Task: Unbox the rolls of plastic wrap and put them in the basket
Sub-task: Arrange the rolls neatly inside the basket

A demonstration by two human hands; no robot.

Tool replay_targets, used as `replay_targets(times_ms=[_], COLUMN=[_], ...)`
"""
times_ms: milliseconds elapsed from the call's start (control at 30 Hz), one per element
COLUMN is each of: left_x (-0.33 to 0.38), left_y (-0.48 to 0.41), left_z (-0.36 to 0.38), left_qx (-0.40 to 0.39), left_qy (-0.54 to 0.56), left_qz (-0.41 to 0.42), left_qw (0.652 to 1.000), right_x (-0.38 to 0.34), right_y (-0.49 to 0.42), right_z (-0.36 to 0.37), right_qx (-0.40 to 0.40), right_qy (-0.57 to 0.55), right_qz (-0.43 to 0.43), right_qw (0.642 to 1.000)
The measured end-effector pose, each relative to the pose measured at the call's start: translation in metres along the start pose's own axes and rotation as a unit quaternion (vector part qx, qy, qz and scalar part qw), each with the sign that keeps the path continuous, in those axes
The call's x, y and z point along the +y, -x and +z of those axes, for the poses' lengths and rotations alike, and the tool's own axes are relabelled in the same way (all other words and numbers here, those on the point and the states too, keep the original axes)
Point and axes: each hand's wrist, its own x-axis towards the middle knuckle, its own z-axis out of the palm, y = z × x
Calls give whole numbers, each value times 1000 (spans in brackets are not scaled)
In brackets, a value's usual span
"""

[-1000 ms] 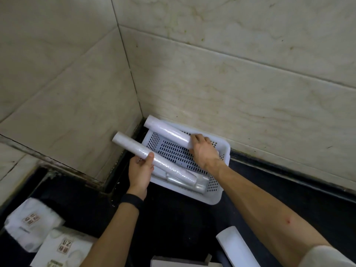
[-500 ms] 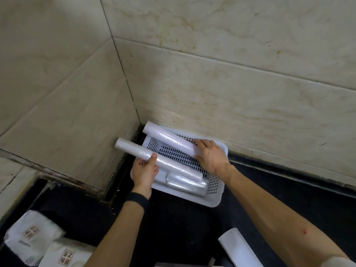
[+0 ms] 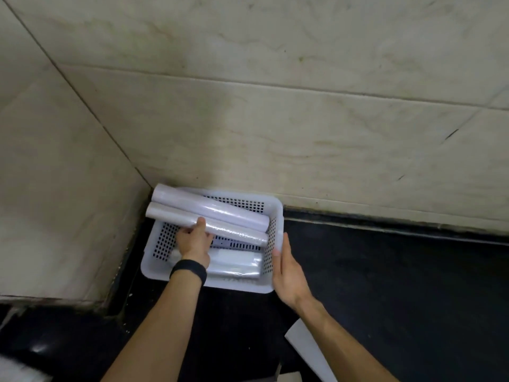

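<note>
**Inspector:** Where does the basket stand?

**Assistant:** The white perforated basket [image 3: 234, 285] sits on the black surface [image 3: 385, 271], pushed into the corner of the tiled wall [image 3: 275, 133]. From the middle of the view it lies at about 7 o'clock.

**Inspector:** What is in it?

**Assistant:** Two rolls of plastic wrap lie side by side and touching, running from the basket's 10 o'clock corner toward its 4 o'clock side. The far roll [image 3: 220, 209] and the near roll [image 3: 237, 229] both overhang the rim at the 10 o'clock end. Below them, on the basket floor toward 6 o'clock, lies a wrapped bundle [image 3: 237, 261]. I cannot tell how many pieces it contains.

**Inspector:** And the left hand?

**Assistant:** The left hand [image 3: 194, 241] grips the near roll, thumb on top and fingers curled beneath. There is a black band [image 3: 188, 271] on the wrist.

**Inspector:** The right hand?

**Assistant:** The right hand [image 3: 286, 268] has its fingers straight and together. It lies flat against the outside of the basket's 3 o'clock wall and holds nothing.

**Inspector:** Anything else?

**Assistant:** A white sheet [image 3: 305, 346] lies at 5 o'clock from the basket, partly hidden by the right forearm.
</note>
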Motion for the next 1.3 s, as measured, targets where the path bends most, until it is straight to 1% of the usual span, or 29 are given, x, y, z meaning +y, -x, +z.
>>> replay_targets(times_ms=[67, 133, 267, 467, 533, 600, 667, 700, 733, 767, 800, 833, 867, 900, 933, 967, 1000, 1067, 1100, 1133, 1167, 1233, 1300], left_x=[0, 1, 10, 7, 10, 17, 25, 29, 32, 36, 39, 43, 46, 48, 48, 47, 45, 36, 32, 28, 26, 23, 24], left_y=[5, 9, 7, 12, 13, 14, 13, 13, 13, 13, 12, 10, 7, 3, 0, -4, -6, -10, -11, -14, -16, -20, -24], left_z=[2, 3, 0, 4, 2, -1, -9, -15, -22, -30, -40, -51, -61, -69, -75, -78, -79, -80, -79, -78, -76, -72, -68], left_qx=[0, -1, -38, -46, -49, -75, -103, -105, -101, -94, -93, -96, -100, -107, -120, -136, -162, -210, -222, -229, -233, -244, -243], left_qy=[19, 29, 24, 19, 7, -7, -33, -65, -113, -189, -292, -400, -489, -547, -586, -620, -654, -716, -738, -753, -759, -764, -776], left_qz=[5, 9, 13, 20, 14, -14, -40, -43, -38, -17, 32, 98, 167, 222, 263, 294, 311, 313, 313, 313, 311, 292, 269], left_qw=[1000, 1000, 999, 999, 999, 997, 993, 991, 988, 977, 951, 906, 850, 800, 757, 715, 670, 587, 554, 532, 522, 521, 517], right_x=[0, -3, -3, -9, -7, -6, -8, -10, -11, -12, -12, -12, -14, -16, -19, -22, -27, -40, -44, -47, -50, -55, -59], right_y=[3, 2, 1, 3, 2, 2, 3, 4, 5, 6, 7, 9, 10, 10, 9, 8, 6, 0, -5, -11, -18, -30, -38], right_z=[5, 5, 0, -1, -1, -1, -1, -1, -1, -2, -3, -3, -4, -4, -3, 0, 3, 11, 15, 19, 22, 27, 30], right_qx=[5, 3, -17, -24, -24, -25, -23, -18, -7, 15, 41, 65, 81, 87, 83, 71, 47, -28, -73, -110, -138, -176, -195], right_qy=[-35, -45, -38, -29, -24, -16, -9, -7, 7, 42, 95, 156, 218, 265, 293, 310, 317, 323, 330, 348, 374, 418, 449], right_qz=[19, 28, 59, 60, 64, 69, 65, 62, 54, 39, 17, -18, -71, -128, -176, -208, -221, -194, -172, -156, -145, -108, -67], right_qw=[999, 999, 997, 997, 997, 997, 998, 998, 998, 998, 994, 985, 970, 952, 936, 925, 921, 926, 926, 918, 906, 885, 869])
